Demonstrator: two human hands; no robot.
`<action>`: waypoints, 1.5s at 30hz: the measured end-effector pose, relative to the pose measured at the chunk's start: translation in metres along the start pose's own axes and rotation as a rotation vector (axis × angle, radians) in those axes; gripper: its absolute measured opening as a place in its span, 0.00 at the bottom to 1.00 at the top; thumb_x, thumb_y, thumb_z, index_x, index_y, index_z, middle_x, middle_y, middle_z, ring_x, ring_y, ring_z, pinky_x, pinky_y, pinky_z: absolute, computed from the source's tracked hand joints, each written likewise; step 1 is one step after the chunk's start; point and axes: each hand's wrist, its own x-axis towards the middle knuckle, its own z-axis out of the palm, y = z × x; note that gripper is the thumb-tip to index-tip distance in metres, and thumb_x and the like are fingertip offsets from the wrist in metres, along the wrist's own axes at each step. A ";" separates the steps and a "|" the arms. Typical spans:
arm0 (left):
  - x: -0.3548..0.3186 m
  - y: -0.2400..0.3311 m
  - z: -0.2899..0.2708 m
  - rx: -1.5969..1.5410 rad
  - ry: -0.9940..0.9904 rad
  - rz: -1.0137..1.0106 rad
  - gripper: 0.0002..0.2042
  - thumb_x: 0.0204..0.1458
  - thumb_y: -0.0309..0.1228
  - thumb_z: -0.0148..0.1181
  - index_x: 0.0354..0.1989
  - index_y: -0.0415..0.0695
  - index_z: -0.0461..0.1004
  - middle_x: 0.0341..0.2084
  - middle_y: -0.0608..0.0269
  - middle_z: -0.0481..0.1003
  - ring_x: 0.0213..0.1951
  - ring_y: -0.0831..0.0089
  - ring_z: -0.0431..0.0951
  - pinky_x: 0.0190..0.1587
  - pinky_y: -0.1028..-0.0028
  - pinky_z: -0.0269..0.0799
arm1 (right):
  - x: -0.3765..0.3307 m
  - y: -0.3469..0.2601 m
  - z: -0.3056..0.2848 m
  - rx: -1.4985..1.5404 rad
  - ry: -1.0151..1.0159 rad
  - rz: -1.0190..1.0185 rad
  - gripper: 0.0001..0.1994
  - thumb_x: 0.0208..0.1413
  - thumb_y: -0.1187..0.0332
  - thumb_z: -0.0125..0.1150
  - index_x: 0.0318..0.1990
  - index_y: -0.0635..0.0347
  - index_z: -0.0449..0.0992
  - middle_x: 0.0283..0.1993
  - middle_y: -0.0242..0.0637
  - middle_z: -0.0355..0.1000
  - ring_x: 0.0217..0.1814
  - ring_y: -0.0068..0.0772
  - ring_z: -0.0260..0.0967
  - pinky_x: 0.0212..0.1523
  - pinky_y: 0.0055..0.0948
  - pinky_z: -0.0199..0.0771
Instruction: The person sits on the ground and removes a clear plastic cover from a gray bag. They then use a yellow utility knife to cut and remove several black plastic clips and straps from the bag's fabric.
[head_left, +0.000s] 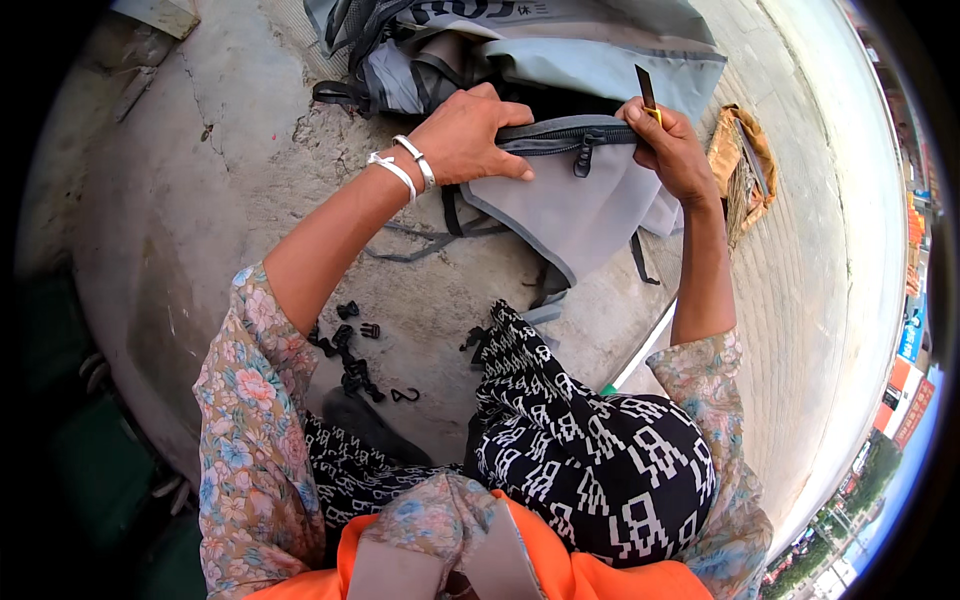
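Note:
A grey fabric bag (560, 205) is stretched between my hands, its black zipper (570, 143) running along the upper edge. My left hand (468, 140) grips the left end of that edge, thumb in front and fingers behind. At the right end, my right hand (675, 150) is closed on the zipper edge and also holds a utility knife (646, 90), its dark blade pointing up. Part of the knife lies hidden in the palm. A zipper pull (585, 155) hangs near the right hand.
Larger grey fabric (610, 65) with black straps lies beyond the bag. Several black plastic buckles (350, 365) and a black hook (405, 395) lie on the concrete (280, 230) by my legs. Right of my hand sits a torn brown wrapper (745, 165). A white stick (640, 350) lies beside my knee.

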 end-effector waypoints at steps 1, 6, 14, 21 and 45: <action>-0.008 -0.006 0.002 0.032 0.095 0.103 0.24 0.38 0.43 0.72 0.39 0.39 0.75 0.37 0.54 0.73 0.41 0.58 0.72 0.43 0.67 0.68 | -0.004 0.004 0.000 -0.015 -0.014 0.031 0.13 0.62 0.54 0.55 0.34 0.54 0.73 0.23 0.17 0.57 0.22 0.11 0.49 0.23 0.13 0.49; -0.047 -0.007 -0.029 -0.366 -0.398 -0.219 0.21 0.40 0.39 0.73 0.37 0.39 0.74 0.32 0.59 0.78 0.30 0.70 0.78 0.35 0.72 0.74 | -0.004 0.027 0.022 -0.112 -0.119 0.053 0.13 0.63 0.57 0.53 0.32 0.56 0.71 0.23 0.19 0.56 0.24 0.12 0.52 0.23 0.16 0.51; -0.111 -0.063 0.019 -1.306 -0.540 -0.633 0.15 0.61 0.38 0.53 0.45 0.36 0.72 0.33 0.57 0.79 0.29 0.75 0.81 0.30 0.77 0.78 | 0.024 0.050 0.056 -0.653 -0.212 -0.093 0.18 0.62 0.56 0.52 0.28 0.63 0.66 0.19 0.35 0.52 0.23 0.30 0.49 0.26 0.32 0.55; -0.116 -0.089 0.066 -1.031 -0.283 -0.699 0.09 0.55 0.31 0.58 0.38 0.39 0.77 0.27 0.65 0.79 0.24 0.84 0.75 0.28 0.82 0.72 | 0.034 0.067 0.075 -0.758 0.044 -0.184 0.15 0.60 0.58 0.54 0.36 0.64 0.71 0.23 0.49 0.65 0.28 0.49 0.66 0.33 0.43 0.65; -0.100 -0.057 0.106 -1.045 -0.249 -0.940 0.06 0.58 0.30 0.52 0.34 0.43 0.74 0.22 0.68 0.75 0.19 0.83 0.68 0.23 0.80 0.63 | -0.035 0.135 0.207 -0.535 0.085 -0.168 0.08 0.62 0.69 0.48 0.36 0.67 0.65 0.33 0.61 0.69 0.35 0.66 0.67 0.35 0.52 0.67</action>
